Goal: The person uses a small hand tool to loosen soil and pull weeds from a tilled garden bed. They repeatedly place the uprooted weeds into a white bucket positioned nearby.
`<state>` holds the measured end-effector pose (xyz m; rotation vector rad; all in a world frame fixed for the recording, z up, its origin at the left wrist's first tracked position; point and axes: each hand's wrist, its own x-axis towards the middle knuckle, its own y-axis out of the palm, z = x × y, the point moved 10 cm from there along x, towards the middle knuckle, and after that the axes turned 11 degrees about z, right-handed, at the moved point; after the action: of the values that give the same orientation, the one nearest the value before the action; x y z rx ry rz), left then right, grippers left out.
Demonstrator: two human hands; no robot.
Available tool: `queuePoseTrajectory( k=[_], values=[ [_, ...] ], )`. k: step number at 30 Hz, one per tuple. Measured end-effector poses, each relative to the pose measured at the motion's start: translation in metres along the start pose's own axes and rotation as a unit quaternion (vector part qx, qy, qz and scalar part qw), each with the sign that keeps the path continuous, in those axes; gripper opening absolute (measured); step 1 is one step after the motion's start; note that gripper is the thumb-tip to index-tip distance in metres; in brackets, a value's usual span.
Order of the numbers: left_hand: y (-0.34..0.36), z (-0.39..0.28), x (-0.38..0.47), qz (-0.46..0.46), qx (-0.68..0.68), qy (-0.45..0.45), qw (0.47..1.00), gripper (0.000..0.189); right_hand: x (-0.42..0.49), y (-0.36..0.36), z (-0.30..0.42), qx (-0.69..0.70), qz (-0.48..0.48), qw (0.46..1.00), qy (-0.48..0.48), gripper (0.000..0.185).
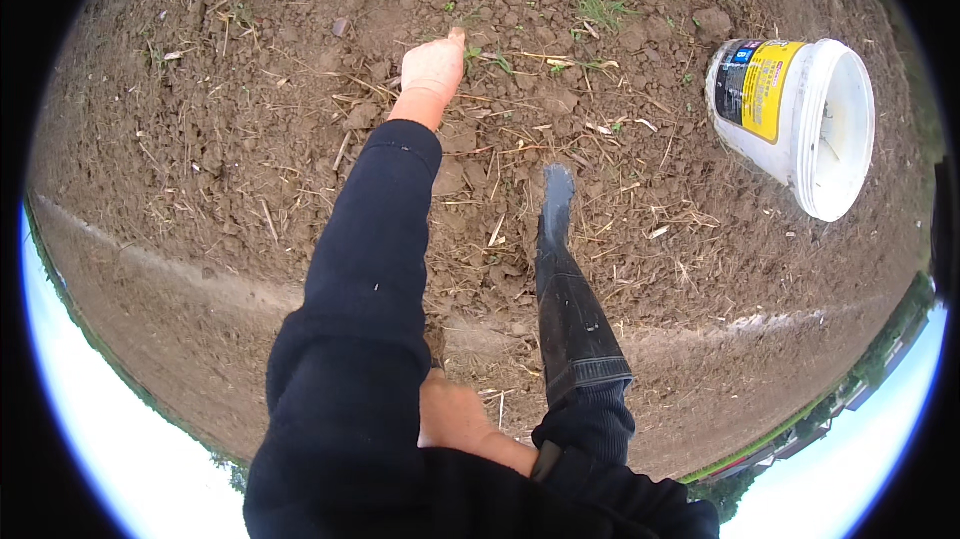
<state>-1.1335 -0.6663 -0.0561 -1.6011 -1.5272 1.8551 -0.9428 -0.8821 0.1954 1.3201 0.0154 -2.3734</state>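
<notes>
My left hand [433, 70] reaches forward, low over the brown soil [480, 231], with its back towards me. A fingertip points towards small green weeds [480, 57] just right of it. Its palm and most fingers are hidden, so whether it holds anything cannot be told. My right hand [457, 411] is bent in close to my body, beside the left sleeve [375, 269]. Its fingers are curled and partly covered by that sleeve. A small dark brown thing shows just beyond it, too hidden to name.
A white plastic bucket [832, 126] with a yellow and black label lies tilted at the right. One muddy rubber boot [570, 291] stands on the soil. Dry straw, clods and a grass tuft [598, 6] lie ahead. A pale strip [225, 288] crosses the ground.
</notes>
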Motion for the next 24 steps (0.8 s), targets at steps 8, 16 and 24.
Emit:
queuePoseTrajectory(
  k=[8, 16, 24],
  values=[
    [0.008, 0.045, -0.087, 0.004, -0.185, -0.076, 0.98, 0.033, 0.002, 0.003, 0.006, -0.031, -0.015, 0.999, -0.03, 0.017],
    [0.006, 0.09, -0.121, -0.021, -0.672, -0.102, 0.733, 0.019, 0.002, 0.013, 0.008, -0.035, -0.008, 0.998, -0.045, 0.017],
    [-0.003, 0.016, -0.064, 0.004, -0.499, -0.032, 0.866, 0.048, 0.004, 0.019, 0.003, -0.017, -0.007, 0.999, -0.026, 0.016]
  ],
)
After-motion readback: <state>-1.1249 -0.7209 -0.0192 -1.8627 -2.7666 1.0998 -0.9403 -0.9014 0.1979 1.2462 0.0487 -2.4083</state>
